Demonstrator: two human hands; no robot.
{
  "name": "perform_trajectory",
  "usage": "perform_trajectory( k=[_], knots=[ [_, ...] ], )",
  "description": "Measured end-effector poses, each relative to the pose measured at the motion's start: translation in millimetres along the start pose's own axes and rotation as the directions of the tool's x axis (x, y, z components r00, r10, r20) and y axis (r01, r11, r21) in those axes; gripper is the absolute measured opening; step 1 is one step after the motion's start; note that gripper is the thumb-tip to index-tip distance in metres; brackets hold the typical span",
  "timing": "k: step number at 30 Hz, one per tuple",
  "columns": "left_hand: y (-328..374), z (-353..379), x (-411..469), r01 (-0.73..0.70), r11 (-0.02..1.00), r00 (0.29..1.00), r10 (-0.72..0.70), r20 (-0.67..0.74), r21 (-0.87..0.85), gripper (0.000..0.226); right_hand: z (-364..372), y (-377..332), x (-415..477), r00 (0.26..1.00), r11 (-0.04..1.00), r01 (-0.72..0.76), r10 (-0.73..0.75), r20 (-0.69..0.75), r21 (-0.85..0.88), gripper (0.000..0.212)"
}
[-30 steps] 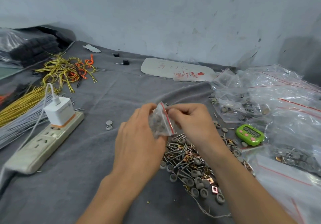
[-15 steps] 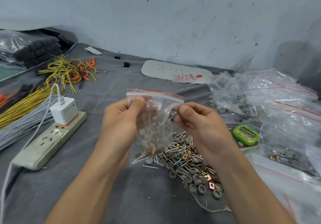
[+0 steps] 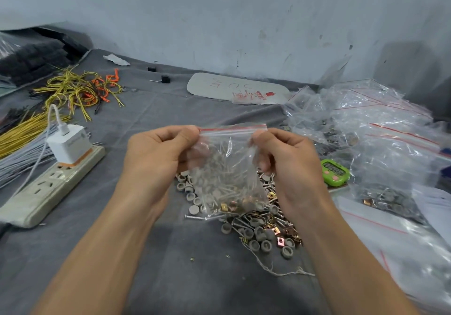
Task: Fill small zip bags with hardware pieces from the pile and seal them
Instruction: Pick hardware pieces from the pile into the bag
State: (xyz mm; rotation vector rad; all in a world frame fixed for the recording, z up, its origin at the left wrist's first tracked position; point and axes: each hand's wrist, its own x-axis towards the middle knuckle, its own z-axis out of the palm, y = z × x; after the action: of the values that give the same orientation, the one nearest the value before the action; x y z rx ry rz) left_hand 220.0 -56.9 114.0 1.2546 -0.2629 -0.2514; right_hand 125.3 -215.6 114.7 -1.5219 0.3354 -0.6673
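Zip bag (image 3: 227, 168) pulled taut now, mouth no longer gaping: left hand (image 3: 156, 158) and right hand (image 3: 288, 163) each pinch a top corner, fingers curled, above the pile (image 3: 263, 226) towards the tabletop's right edge; sealing looks next

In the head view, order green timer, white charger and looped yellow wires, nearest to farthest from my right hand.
1. green timer, just right of the right hand.
2. white charger, left, on the power strip.
3. looped yellow wires, far left, further back.

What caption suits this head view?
Left hand and right hand pinch a filled zip bag by its top above the hardware pile.
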Motion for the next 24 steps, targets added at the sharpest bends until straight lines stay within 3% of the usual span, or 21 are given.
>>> perform_trajectory(
  k=[2, 5, 10, 15, 19, 24],
  knots=[
    [-0.5, -0.5, -0.5, -0.019, 1.0, 1.0, 0.019, 0.007, 0.011, 0.006, -1.5, 1.2, -1.0, 0.998, 0.998, 0.045, -0.046, -0.032, -0.036, 0.022],
    [-0.7, -1.5, -2.9, -0.027, 1.0, 0.998, 0.026, 0.048, 0.011, 0.013, -1.5, 2.6, -1.0, 0.994, 0.997, 0.063, -0.066, -0.091, -0.039, 0.021],
    [-0.4, -3.6, -3.2, -0.037, 0.998, 0.997, 0.033, 0.071, 0.055, 0.007, -4.6, 0.3, 0.0, 0.993, 0.995, -0.024, 0.034, -0.109, 0.096, 0.021],
    [-3.2, 1.3, -5.1, -0.069, 0.997, 0.997, 0.07, -0.025, 0.014, 0.014, -3.0, 0.2, -3.8, 0.987, 0.974, -0.073, 0.101, -0.123, 0.212, 0.029],
    [-6.1, 4.8, -4.9, -0.107, 0.994, 0.989, 0.106, -0.102, 0.003, 0.024, -1.8, 0.8, -5.3, 0.996, 0.992, -0.032, 0.041, -0.08, 0.118, 0.031],
    [-7.1, 8.4, -7.2, -0.088, 0.995, 0.996, 0.088, -0.013, 0.039, 0.02, -1.4, 2.2, -9.4, 1.0, 1.0, 0.004, -0.004, 0.012, 0.019, 0.024]
  ],
)
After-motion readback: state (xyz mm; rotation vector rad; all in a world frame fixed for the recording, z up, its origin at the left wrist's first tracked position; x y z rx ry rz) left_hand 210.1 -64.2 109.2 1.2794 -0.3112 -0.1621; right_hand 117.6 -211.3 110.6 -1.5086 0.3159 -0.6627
